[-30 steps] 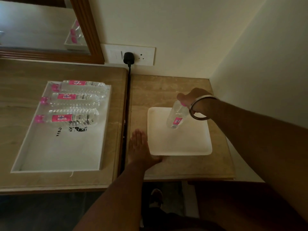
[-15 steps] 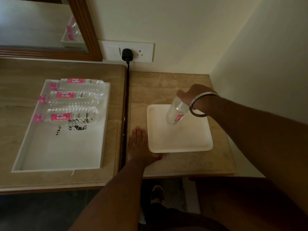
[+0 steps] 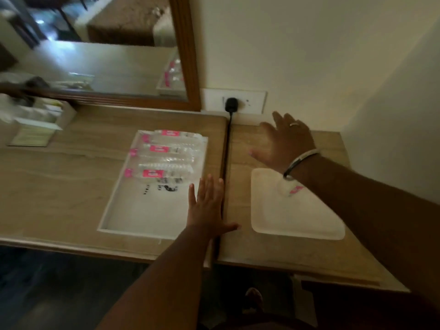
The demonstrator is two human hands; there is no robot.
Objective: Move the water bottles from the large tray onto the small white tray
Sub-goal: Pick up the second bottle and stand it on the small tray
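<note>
Three clear water bottles [image 3: 164, 160] with pink caps and labels lie side by side at the far end of the large white tray [image 3: 119, 210]. One more bottle [image 3: 289, 186] rests on the small white tray [image 3: 297, 217], mostly hidden under my right wrist. My right hand [image 3: 284, 141] is open, fingers spread, in the air above the desk beyond the small tray and holds nothing. My left hand [image 3: 209, 206] lies flat and open over the large tray's right rim and the gap between the two desktops.
A black plug [image 3: 231, 104] sits in the wall socket, its cable running down the gap between the desktops. A wood-framed mirror [image 3: 188, 55] hangs at the back left. A white box of sachets [image 3: 40, 125] stands at far left. The wall closes off the right side.
My right hand let go of the bottle on the small tray and moved away to the left, open. My left hand slid left onto the large tray's rim. The camera swung left.
</note>
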